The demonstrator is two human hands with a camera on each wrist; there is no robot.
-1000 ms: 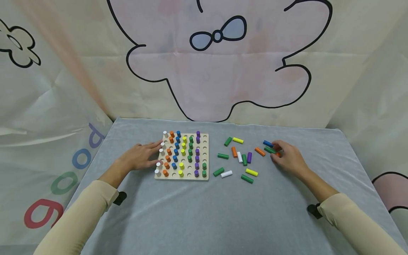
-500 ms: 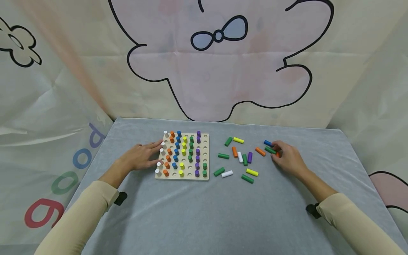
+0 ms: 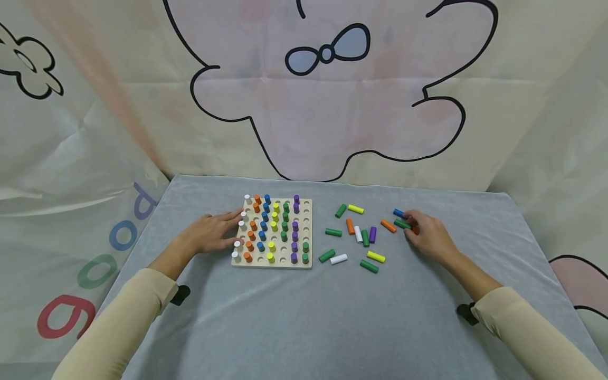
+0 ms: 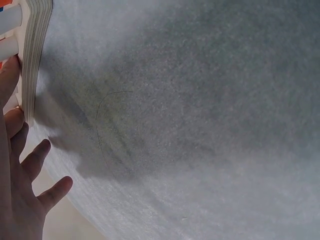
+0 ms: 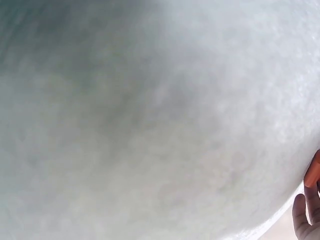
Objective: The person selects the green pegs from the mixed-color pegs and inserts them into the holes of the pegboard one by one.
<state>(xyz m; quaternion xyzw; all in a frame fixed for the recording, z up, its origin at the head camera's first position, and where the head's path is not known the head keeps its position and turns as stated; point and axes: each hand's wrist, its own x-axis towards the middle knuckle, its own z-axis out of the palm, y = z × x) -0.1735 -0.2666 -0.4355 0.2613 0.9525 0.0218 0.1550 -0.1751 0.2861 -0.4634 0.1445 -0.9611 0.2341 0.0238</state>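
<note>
Two hands flank the pegboard (image 3: 307, 211): left hand (image 3: 209, 232), fingers straight, rests against its left edge; right hand (image 3: 429, 236) pinches an orange peg (image 3: 415, 229) among fourteen loose pegs, six green.

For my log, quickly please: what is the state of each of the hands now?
Left hand: open, fingers straight, resting against the peg board.
Right hand: fingers curled round an orange peg.

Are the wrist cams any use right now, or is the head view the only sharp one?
Head view: sharp, evenly lit, edges bowed by the wide lens; pegboard and loose pegs clear. Left wrist view: soft grey cloth, left hand at the frame edge. Right wrist view: almost all blurred cloth, only an orange peg sliver.
</note>
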